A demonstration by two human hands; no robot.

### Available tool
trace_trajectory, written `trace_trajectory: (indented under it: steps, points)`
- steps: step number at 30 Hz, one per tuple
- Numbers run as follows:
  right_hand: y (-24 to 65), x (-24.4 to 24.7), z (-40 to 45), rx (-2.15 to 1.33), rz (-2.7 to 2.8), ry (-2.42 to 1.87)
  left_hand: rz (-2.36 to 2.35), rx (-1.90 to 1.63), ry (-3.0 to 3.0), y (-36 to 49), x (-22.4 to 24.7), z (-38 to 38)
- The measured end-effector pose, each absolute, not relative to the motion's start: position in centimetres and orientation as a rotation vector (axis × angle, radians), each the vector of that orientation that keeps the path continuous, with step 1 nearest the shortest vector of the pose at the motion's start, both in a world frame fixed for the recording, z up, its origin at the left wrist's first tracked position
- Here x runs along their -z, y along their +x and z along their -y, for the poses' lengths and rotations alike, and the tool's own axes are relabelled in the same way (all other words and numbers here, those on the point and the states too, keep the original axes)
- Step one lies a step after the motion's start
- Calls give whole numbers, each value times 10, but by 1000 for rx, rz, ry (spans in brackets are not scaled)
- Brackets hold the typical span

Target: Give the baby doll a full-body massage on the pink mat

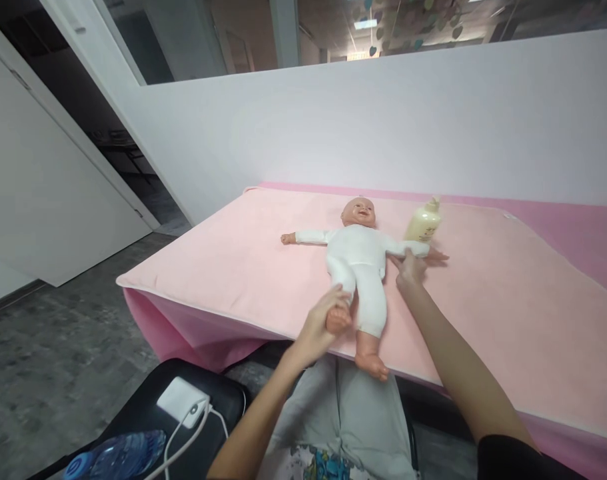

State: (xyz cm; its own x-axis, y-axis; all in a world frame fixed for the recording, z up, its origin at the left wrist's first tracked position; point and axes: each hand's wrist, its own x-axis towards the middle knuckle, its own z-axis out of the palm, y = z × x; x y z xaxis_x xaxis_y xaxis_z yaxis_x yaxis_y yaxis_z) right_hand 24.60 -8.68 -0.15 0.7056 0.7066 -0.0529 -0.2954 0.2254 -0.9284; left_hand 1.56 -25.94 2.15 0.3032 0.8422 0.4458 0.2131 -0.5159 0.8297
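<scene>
A baby doll [357, 247] with a white cloth body lies on its back on the pink blanket [223, 260], head toward the wall and feet at the near edge. My left hand [323, 320] is wrapped round the doll's lower leg, just above the bare foot on the left. My right hand [411, 270] grips the doll's outstretched arm on the right from below, near the middle of the sleeve. Just behind that arm stands a pale yellow pump bottle [424, 221], upright and apart from my fingers.
A white wall [383, 127] with a window above it borders the table's far side. At lower left a black chair [148, 393] holds a white power bank [183, 401] with a cable and a blue-capped water bottle [118, 457]. A white door [48, 167] is further left.
</scene>
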Motion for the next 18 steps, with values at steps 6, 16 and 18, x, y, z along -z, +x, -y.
trace_trajectory:
  steps: [6, 16, 18]
  points:
    - [239, -5, 96, -389, 844, -1265, -959, -1235, 1936, 22, -30, 265]
    - [234, -4, 98, -376, 1163, -1188, -1021, -1509, 1625, 21, -52, 163]
    - [235, -6, 96, -447, 980, -1196, -1048, -1486, 1650, 19, -45, 194]
